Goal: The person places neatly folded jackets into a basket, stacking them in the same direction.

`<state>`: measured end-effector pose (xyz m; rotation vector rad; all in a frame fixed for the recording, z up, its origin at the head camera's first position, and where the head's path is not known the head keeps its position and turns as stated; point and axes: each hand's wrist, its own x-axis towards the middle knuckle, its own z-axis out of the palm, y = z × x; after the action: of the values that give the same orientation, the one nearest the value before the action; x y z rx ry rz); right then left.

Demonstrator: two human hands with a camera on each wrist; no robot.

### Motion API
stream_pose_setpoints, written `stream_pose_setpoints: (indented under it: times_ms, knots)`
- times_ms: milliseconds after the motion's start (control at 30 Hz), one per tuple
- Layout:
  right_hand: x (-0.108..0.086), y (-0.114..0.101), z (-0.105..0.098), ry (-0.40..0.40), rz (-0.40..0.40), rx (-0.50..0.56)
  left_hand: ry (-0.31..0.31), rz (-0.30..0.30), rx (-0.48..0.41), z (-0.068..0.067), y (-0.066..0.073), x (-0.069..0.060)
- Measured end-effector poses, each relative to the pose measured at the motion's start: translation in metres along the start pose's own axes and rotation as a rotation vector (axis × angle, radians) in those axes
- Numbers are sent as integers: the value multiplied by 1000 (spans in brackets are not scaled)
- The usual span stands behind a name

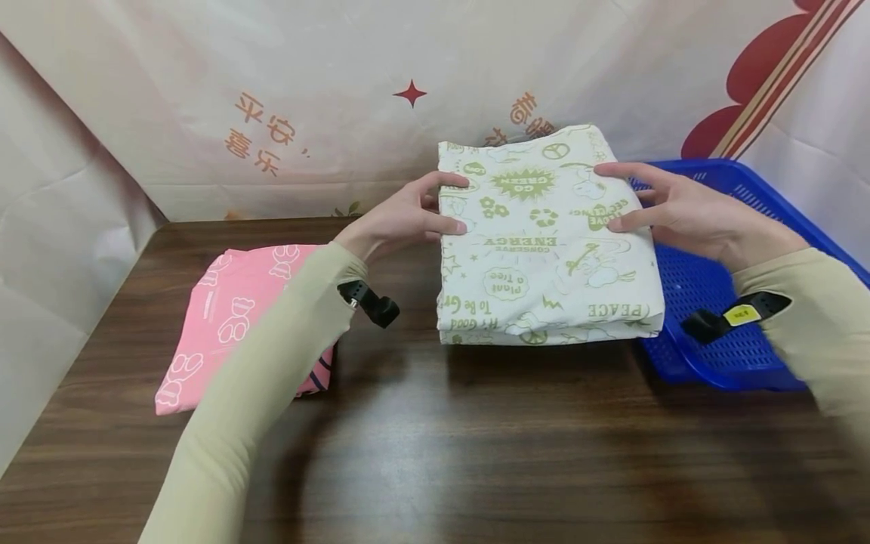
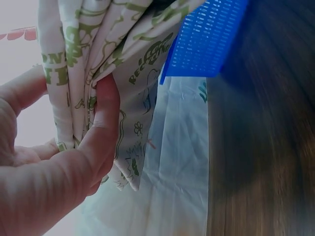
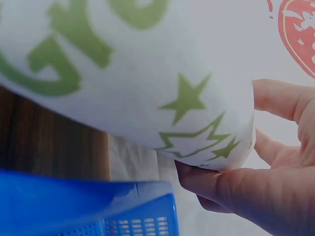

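Observation:
A folded white cloth [image 1: 544, 242] with green print is held up above the table between both hands. My left hand [image 1: 408, 211] grips its left edge; in the left wrist view the fingers of that hand [image 2: 64, 162] pinch several folded layers [image 2: 83, 64]. On the other side my right hand [image 1: 707, 219] grips the right edge, thumb and a finger on the near face. The right wrist view shows this hand [image 3: 275, 167] round the end of the cloth [image 3: 147, 88], with some fingertips hidden behind it.
A blue perforated basket [image 1: 734, 332] stands at the right, partly behind the right hand and sleeve. At the left a folded pink cloth [image 1: 231, 317] with white drawings lies on the brown wooden table [image 1: 421, 453], partly under the left sleeve. A printed curtain [image 1: 340, 91] hangs behind.

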<state>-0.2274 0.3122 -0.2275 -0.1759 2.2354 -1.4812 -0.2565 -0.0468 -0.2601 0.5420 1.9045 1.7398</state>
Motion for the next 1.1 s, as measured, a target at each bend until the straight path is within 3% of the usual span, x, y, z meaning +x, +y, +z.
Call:
stream_pose_setpoints:
  times_ms: [167,333,700,1100]
  knots:
    - [-4,4,-14,-6,-4,-16,-9,21,-28,9,4,8]
    - [-10,10,-26,3,11,-32,-9,25,-2,17,6,16]
    - [-22,25,-54,42,14,-13,-25,32,-124,41,12,36]
    - [-30,42,-89,58,17,-118,-3,55,-190,68,18,53]
